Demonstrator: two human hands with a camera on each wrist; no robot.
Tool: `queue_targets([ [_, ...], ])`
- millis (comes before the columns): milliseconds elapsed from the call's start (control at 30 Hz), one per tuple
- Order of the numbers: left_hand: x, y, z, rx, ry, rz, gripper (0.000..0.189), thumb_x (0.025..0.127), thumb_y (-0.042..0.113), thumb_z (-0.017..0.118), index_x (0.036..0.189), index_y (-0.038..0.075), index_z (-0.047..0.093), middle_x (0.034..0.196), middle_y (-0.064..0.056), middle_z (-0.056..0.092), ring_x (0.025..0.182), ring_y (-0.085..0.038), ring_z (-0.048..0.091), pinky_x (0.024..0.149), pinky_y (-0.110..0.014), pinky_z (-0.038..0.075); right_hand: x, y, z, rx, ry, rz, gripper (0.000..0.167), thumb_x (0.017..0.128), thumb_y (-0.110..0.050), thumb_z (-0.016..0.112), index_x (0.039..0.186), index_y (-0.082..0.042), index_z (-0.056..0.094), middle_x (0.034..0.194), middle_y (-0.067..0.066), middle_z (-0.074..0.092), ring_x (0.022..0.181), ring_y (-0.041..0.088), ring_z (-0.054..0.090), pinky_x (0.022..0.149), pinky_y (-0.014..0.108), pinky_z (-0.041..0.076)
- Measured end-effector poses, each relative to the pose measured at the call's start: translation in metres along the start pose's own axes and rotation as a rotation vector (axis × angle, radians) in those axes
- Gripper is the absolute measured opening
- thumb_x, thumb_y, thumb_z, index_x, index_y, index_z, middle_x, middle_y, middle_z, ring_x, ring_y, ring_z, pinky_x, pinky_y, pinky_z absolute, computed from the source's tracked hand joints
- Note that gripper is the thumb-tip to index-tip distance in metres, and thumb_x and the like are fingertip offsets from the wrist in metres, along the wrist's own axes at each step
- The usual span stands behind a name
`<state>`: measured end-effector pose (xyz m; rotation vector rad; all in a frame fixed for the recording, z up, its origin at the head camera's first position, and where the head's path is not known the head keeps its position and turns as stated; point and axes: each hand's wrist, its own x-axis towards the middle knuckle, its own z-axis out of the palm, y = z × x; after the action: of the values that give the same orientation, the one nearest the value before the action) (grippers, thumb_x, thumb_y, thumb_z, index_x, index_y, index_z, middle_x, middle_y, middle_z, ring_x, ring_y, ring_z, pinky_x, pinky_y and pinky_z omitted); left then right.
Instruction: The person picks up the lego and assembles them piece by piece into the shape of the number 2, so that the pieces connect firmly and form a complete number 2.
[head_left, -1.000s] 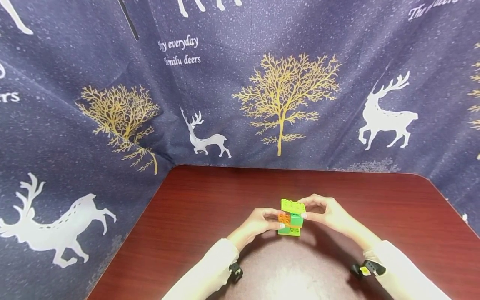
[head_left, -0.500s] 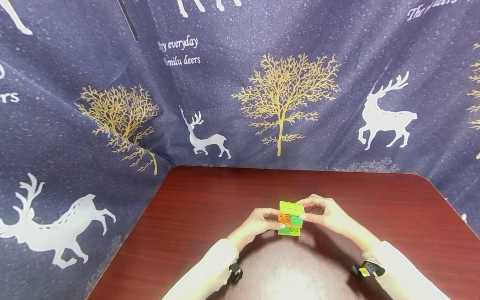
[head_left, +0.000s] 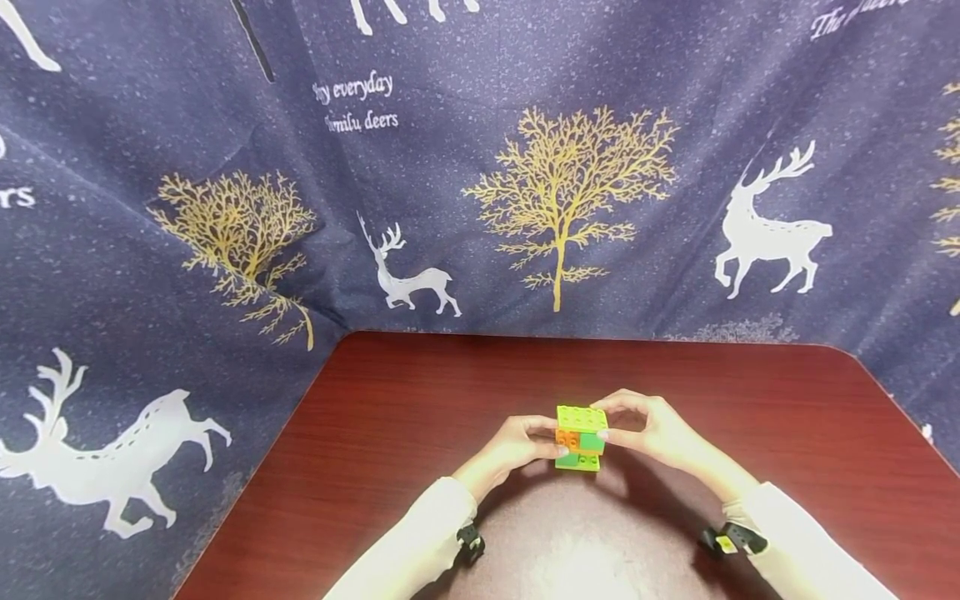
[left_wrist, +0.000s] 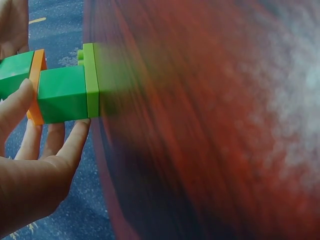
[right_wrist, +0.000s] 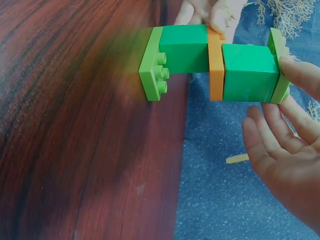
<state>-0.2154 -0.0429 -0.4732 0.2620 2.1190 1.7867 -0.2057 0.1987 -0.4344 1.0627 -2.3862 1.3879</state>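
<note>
A small stack of toy building bricks stands on the table. At its foot is a lime-green plate (right_wrist: pixel 151 65), with a lower green brick (left_wrist: pixel 62 95) on it. Above comes an orange plate (head_left: pixel 567 441), bearing an upper green brick (right_wrist: pixel 250 72) offset to the right. A second lime-green plate (head_left: pixel 581 417) lies across the top. My left hand (head_left: pixel 516 446) grips the stack's left side, its thumb on the orange plate. My right hand (head_left: pixel 647 425) pinches the top plate's right end; whether that plate is fully pressed down I cannot tell.
The reddish-brown table (head_left: pixel 420 383) has a bright glare near its front. Behind and to the left hangs a dark blue cloth (head_left: pixel 480 167) with deer and trees. Each wrist wears a black strap with a camera (head_left: pixel 471 543).
The top lime-green plate has come down and slightly left in my right hand, from tilted above the upper green brick to level over it. My left hand stays in place.
</note>
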Motion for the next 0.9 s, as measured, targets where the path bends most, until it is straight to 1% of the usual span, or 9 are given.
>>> queue_targets([
  [133,0.0003,-0.0015,0.0004,-0.007,0.000,-0.002,0.034,0.075,0.006,0.080,0.108,0.003,0.071,0.096,-0.005,0.072,0.085,-0.012,0.068,0.078,-0.024,0.053,-0.0007,0.0001,0.0001,0.029,0.002,0.003,0.036,0.077,0.000,0.078,0.111,-0.005,0.068,0.099,0.005,0.068,0.089,0.015,0.066,0.074,0.034,0.057],
  [267,0.0008,-0.0031,0.0007,-0.014,-0.004,-0.003,0.034,0.075,0.005,0.080,0.108,0.003,0.071,0.096,-0.005,0.072,0.085,-0.012,0.068,0.078,-0.024,0.053,-0.0011,0.0015,0.0003,0.030,-0.001,0.001,0.035,0.077,0.000,0.078,0.110,-0.004,0.068,0.097,0.006,0.068,0.087,0.017,0.066,0.073,0.037,0.057],
  [400,0.0016,-0.0029,0.0011,-0.023,0.002,-0.001,0.033,0.075,0.005,0.080,0.107,0.003,0.071,0.095,-0.006,0.072,0.085,-0.014,0.068,0.077,-0.025,0.053,0.0003,0.0014,-0.0002,0.016,-0.001,-0.009,0.035,0.076,-0.001,0.079,0.109,-0.004,0.069,0.095,0.005,0.067,0.084,0.017,0.066,0.071,0.035,0.057],
  [533,0.0006,-0.0018,0.0010,-0.035,0.017,0.008,0.033,0.075,0.003,0.079,0.107,0.002,0.071,0.095,-0.009,0.072,0.086,-0.016,0.069,0.078,-0.027,0.054,0.0033,-0.0014,0.0005,-0.011,0.010,-0.021,0.035,0.074,-0.001,0.080,0.107,-0.005,0.070,0.092,0.001,0.066,0.081,0.015,0.065,0.071,0.032,0.057],
  [667,0.0006,-0.0019,0.0010,-0.045,0.020,-0.001,0.032,0.075,0.002,0.079,0.106,0.002,0.071,0.095,-0.010,0.072,0.087,-0.017,0.068,0.078,-0.027,0.054,0.0048,-0.0036,0.0027,-0.042,0.027,-0.048,0.034,0.073,-0.001,0.080,0.105,-0.005,0.070,0.091,0.000,0.065,0.081,0.014,0.064,0.072,0.031,0.056],
  [767,0.0005,-0.0022,0.0011,-0.034,0.011,0.000,0.032,0.075,0.004,0.079,0.107,0.003,0.071,0.096,-0.008,0.072,0.087,-0.015,0.068,0.078,-0.026,0.054,0.0033,-0.0033,0.0040,-0.050,0.036,-0.067,0.034,0.073,0.000,0.080,0.106,-0.005,0.070,0.093,0.001,0.066,0.082,0.014,0.064,0.073,0.033,0.056],
  [833,0.0008,-0.0025,0.0013,-0.029,0.004,0.001,0.033,0.075,0.005,0.080,0.107,0.003,0.071,0.096,-0.007,0.073,0.086,-0.014,0.068,0.078,-0.026,0.054,0.0013,-0.0015,0.0038,-0.049,0.036,-0.060,0.035,0.074,-0.001,0.080,0.107,-0.005,0.069,0.095,0.003,0.067,0.085,0.014,0.065,0.074,0.034,0.056],
  [900,0.0009,-0.0031,0.0015,-0.027,-0.001,0.008,0.033,0.075,0.004,0.079,0.107,0.002,0.071,0.096,-0.007,0.073,0.086,-0.014,0.068,0.079,-0.026,0.054,-0.0008,0.0007,0.0024,-0.032,0.020,-0.034,0.035,0.077,-0.002,0.078,0.110,-0.004,0.069,0.099,0.004,0.069,0.089,0.015,0.066,0.076,0.034,0.056],
])
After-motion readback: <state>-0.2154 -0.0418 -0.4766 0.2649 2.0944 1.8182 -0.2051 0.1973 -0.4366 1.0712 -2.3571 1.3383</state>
